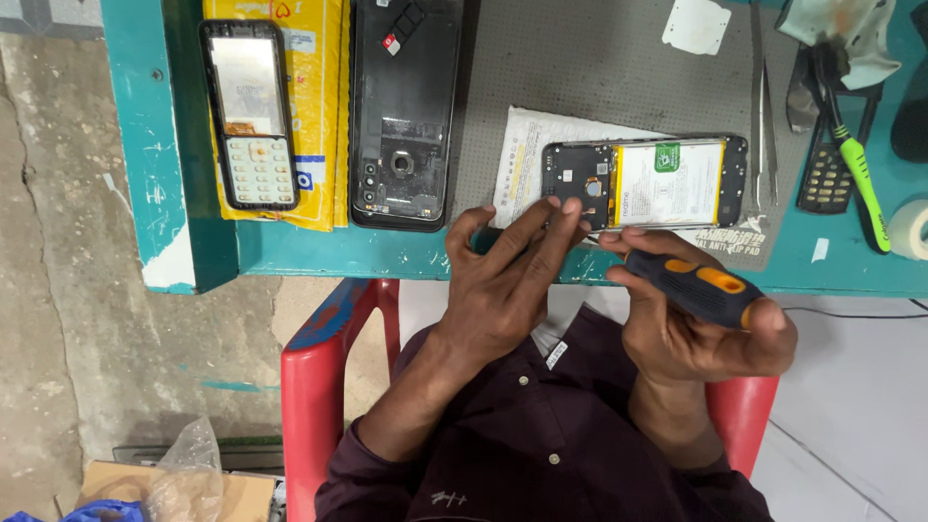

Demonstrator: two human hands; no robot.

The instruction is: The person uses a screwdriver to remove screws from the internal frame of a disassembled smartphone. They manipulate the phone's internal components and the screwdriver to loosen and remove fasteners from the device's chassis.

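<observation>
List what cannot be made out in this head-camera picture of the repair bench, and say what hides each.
- Tip of the dark orange-patched screwdriver: too small, behind the left hand.
- Screws on the opened black smartphone with white battery: too small.
- Grey work mat: cut by the top edge.
- Right hand palm: turned away.

A keypad phone lies on a yellow envelope, beside a black back cover. Tweezers, a green toothbrush, tape roll and red chair surround.
</observation>
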